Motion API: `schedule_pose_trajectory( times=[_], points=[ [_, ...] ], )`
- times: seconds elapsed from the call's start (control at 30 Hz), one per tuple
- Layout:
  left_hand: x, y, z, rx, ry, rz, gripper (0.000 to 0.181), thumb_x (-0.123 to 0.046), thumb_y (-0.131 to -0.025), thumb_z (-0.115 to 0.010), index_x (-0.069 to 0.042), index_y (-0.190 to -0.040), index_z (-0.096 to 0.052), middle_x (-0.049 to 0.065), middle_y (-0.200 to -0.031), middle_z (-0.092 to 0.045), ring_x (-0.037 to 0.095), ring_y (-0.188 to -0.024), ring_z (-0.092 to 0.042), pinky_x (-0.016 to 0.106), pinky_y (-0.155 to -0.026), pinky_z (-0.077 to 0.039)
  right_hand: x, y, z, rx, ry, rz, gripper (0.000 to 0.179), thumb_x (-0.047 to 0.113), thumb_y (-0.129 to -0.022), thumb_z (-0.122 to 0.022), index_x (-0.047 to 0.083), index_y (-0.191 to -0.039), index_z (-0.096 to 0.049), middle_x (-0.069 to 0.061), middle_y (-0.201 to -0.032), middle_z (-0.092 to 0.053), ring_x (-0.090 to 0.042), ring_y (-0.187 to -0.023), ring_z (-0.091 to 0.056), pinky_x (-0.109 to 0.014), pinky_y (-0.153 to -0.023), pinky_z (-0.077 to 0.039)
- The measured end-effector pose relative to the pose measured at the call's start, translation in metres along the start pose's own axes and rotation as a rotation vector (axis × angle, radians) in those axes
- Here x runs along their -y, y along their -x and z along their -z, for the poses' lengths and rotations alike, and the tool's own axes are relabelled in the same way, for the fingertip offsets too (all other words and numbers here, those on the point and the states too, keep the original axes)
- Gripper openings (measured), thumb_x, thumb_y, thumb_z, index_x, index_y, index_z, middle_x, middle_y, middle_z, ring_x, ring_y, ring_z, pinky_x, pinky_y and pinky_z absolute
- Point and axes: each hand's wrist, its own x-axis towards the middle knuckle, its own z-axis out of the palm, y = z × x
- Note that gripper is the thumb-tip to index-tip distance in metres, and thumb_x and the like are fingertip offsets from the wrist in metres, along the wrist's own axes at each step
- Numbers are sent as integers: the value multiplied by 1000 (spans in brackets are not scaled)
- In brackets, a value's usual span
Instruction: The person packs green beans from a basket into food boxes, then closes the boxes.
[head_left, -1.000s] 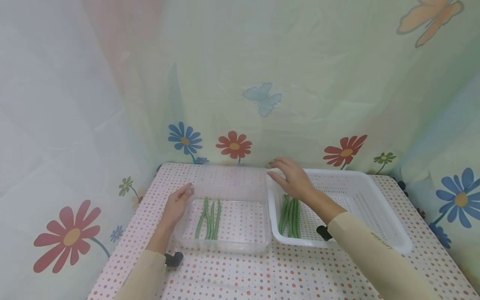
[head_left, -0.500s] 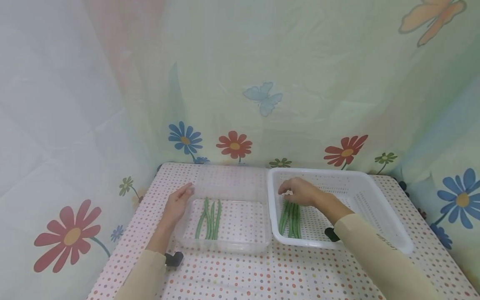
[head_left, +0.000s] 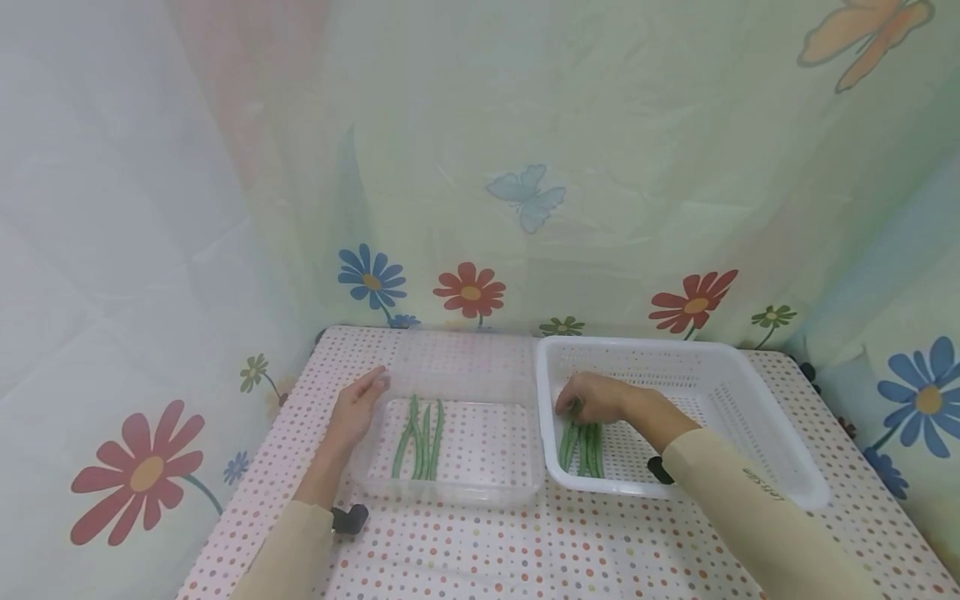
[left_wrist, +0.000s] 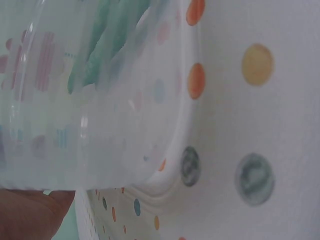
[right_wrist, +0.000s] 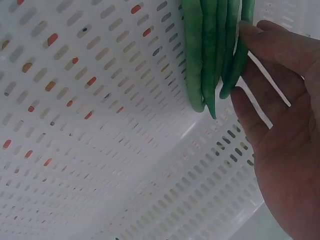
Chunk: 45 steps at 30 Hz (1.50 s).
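Note:
My right hand (head_left: 596, 398) reaches into the white basket (head_left: 637, 340), at the far end of a small bundle of green beans (head_left: 592, 454). In the right wrist view its thumb and fingers pinch the outermost green bean (right_wrist: 234, 77), which lies alongside the others. On the left, my left hand (head_left: 356, 410) rests at the left side of a clear plastic container (head_left: 457, 497), fingers fairly straight. Inside that container several green beans (head_left: 425, 442) lie lengthwise toward its left. Only a small part of the left hand (left_wrist: 32, 212) shows in the left wrist view, beside the container wall.
A clear lid-like panel (head_left: 465, 358) extends behind the container. Container and basket stand side by side on a table with a dotted cloth (head_left: 487, 558). A flower-patterned curtain (head_left: 600, 267) hangs directly behind the table.
My right hand has come down from above the basket's far left rim to the beans inside, and its fingers have closed on one. The left hand has stayed at the container.

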Motion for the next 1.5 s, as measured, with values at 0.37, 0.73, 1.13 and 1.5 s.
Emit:
schedule_pose_trajectory(
  times=[0.37,0.73,1.13,1.5],
  points=[
    [-1,0,1,-3,11,-2,48,-39,-112,-45,-23,-156,-47,2,-164,-45,26,-157,-33,53,-132,-21,3,2,-1,13,63,-42,32,-8,-80,-79,17,-100,-82,2,-104,-75,-15,-97,-66,-48,-99,-60],
    [1,-1,0,-10,10,-4,49,-39,-111,-47,-19,-157,-47,3,-163,-47,27,-157,-33,54,-131,-21,1,-1,-2,5,84,-38,16,13,-82,-88,23,-92,-79,10,-94,-72,-10,-87,-62,-41,-92,-61],
    [-3,0,0,-12,-9,-1,49,-39,-111,-46,-21,-156,-47,4,-164,-46,28,-157,-33,55,-131,-20,-4,5,10,-109,-14,42,11,8,-87,-71,19,-86,-68,3,-101,-75,-17,-98,-68,-45,-91,-61],
    [-4,1,0,-16,-45,16,50,-41,-111,-46,-21,-157,-47,3,-163,-47,27,-157,-34,55,-131,-21,0,8,23,-471,-90,132,10,9,-86,-68,11,-94,-73,1,-92,-73,-20,-92,-68,-46,-84,-60]
  ],
)
